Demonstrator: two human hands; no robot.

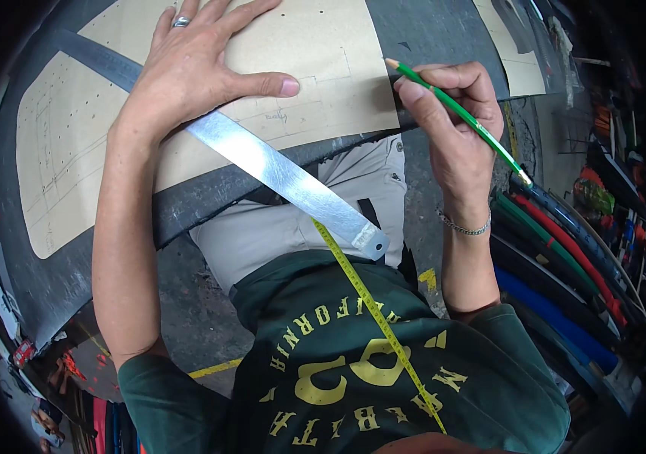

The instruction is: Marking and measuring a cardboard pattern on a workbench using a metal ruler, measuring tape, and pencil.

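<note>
My left hand (194,68) lies flat with its fingers spread on a tan paper pattern (315,38), which bears pencil lines and small punched holes. A long steel ruler (273,170) runs slantwise beneath that hand and wrist; its near end, with a hanging hole, juts past the table edge over my lap. Beyond the pattern's right edge, my right hand (463,106) grips a green pencil (482,132) between thumb and fingers. The pencil's sharpened tip points up and left, close to the pattern's edge and seemingly clear of the paper.
The dark worktable (69,284) has a curved look and an edge just before my lap. A second tan sheet (510,45) lies at the far right. A yellow tape measure (372,306) hangs down my front. Coloured material rolls (572,242) lean at the right.
</note>
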